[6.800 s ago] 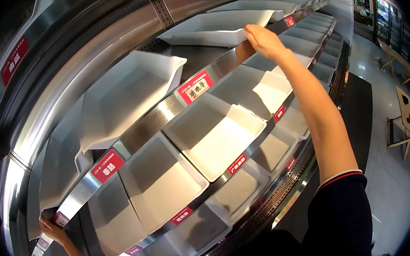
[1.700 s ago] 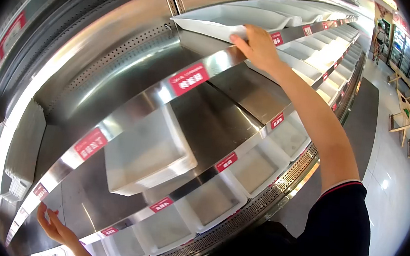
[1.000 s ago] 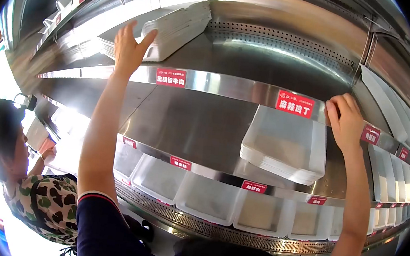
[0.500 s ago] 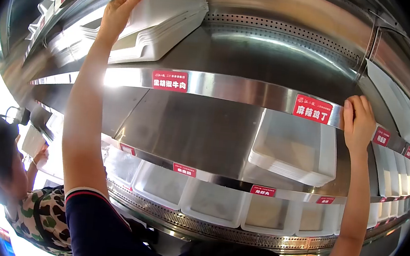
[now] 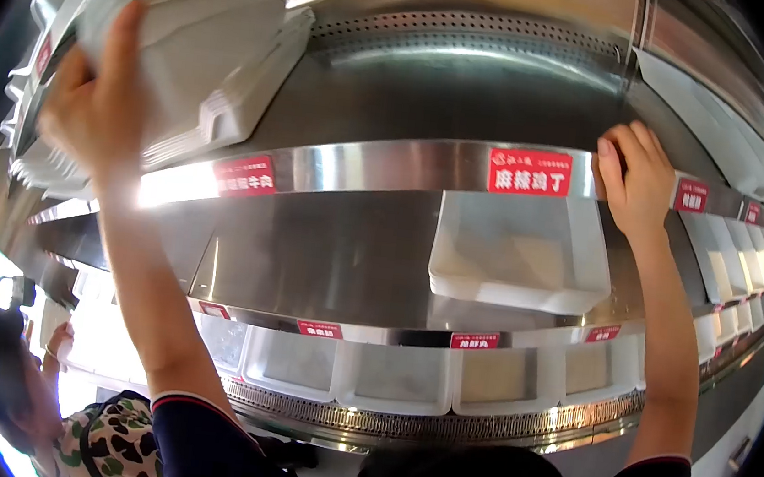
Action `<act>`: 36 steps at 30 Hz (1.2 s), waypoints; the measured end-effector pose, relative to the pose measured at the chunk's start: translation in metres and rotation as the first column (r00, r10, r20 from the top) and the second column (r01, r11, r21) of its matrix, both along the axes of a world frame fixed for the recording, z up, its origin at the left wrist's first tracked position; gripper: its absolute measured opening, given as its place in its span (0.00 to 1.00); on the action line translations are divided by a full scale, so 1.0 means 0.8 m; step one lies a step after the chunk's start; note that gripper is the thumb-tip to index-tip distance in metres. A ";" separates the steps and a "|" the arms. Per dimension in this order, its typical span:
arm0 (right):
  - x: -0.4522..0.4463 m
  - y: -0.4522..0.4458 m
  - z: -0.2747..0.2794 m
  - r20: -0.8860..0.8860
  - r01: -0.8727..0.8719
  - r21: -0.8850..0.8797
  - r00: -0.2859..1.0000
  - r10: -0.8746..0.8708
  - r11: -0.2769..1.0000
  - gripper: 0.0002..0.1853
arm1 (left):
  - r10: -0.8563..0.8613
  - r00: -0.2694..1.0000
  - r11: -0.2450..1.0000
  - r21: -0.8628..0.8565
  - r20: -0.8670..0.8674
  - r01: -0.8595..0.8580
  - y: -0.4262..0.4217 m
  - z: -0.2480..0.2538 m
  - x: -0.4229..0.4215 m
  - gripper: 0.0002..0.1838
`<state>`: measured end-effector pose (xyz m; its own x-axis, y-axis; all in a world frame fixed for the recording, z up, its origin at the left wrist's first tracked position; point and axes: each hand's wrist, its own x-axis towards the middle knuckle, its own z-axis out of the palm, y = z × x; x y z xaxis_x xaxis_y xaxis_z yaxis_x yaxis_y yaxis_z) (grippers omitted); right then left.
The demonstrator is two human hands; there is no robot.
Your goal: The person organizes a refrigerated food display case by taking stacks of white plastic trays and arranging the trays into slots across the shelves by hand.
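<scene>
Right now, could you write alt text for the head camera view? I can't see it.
A person's blurred left hand is at tilted, stacked white trays on a metal shelf; the right hand rests on the shelf's front rail. A tray stack sits below; another person is lower-left.

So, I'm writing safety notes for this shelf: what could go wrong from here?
The tray stack by the left hand is tilted, so trays might slip apart. It sits close to the shelf rail, so some could tip over it. A co-worker is nearby on the left and might be bumped.
</scene>
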<state>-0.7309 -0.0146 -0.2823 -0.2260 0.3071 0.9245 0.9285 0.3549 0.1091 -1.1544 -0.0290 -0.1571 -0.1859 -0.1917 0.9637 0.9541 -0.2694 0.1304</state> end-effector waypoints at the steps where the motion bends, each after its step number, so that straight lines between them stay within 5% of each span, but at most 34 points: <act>1: 0.001 -0.001 0.002 -0.003 -0.002 -0.010 1.000 0.002 1.000 0.11 | 0.038 0.997 0.998 -0.043 0.062 -0.035 -0.010 0.001 -0.008 0.28; 2: -0.001 -0.002 0.001 -0.010 -0.007 -0.020 1.000 0.007 1.000 0.11 | 0.084 0.989 0.993 -0.089 0.118 -0.074 -0.021 0.001 -0.019 0.27; 4: -0.001 0.001 -0.002 -0.016 -0.030 0.000 0.999 0.030 1.000 0.11 | -0.087 0.988 0.992 0.100 0.131 0.074 -0.049 -0.009 0.017 0.26; 9: 0.004 0.004 -0.005 -0.024 -0.039 0.028 0.999 0.040 0.999 0.12 | -0.037 0.998 0.974 0.222 -0.041 0.045 -0.093 -0.041 0.026 0.22; 13: 0.010 0.001 -0.006 -0.123 -0.164 0.049 0.978 0.169 0.985 0.09 | -0.467 0.863 0.870 0.077 -0.192 0.487 -0.088 -0.056 0.118 0.17; 16: 0.022 0.005 -0.006 -0.324 -0.377 0.251 0.835 0.445 0.891 0.11 | -0.509 0.701 0.829 -0.066 -0.499 0.555 -0.057 -0.041 0.200 0.17; 17: 0.033 0.013 -0.013 -0.422 -0.427 0.248 0.760 0.494 0.870 0.14 | -0.317 0.735 0.933 -0.056 -0.600 0.356 -0.046 -0.037 0.213 0.26; 20: 0.032 0.001 -0.004 -0.655 -0.438 0.340 0.524 0.544 0.832 0.20 | -0.266 0.904 0.961 -0.017 -0.336 0.276 0.015 -0.066 0.295 0.34; 22: 0.034 0.001 -0.002 -0.722 -0.480 0.388 0.373 0.583 0.787 0.21 | -0.333 0.885 0.943 -0.134 -0.326 0.305 0.039 -0.081 0.323 0.34; 24: 0.039 -0.001 0.000 -0.758 -0.513 0.318 0.368 0.539 0.798 0.21 | -0.389 0.890 0.813 -0.541 -0.236 0.212 0.034 -0.089 0.340 0.37; 26: 0.037 -0.006 -0.001 -0.726 -0.517 0.251 0.458 0.512 0.818 0.20 | -0.466 0.873 0.714 -0.643 -0.143 0.276 0.042 -0.096 0.343 0.39; 36: 0.016 0.012 -0.004 -0.687 -0.484 0.104 0.596 0.414 0.869 0.14 | -0.547 0.837 0.604 -0.684 0.018 0.409 0.042 -0.095 0.234 0.41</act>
<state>-0.7185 -0.0048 -0.2857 0.3083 0.4236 0.8518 0.4519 0.7227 -0.5230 -0.9672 0.0044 -0.2332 0.1154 0.5446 0.8307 0.7358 -0.6087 0.2968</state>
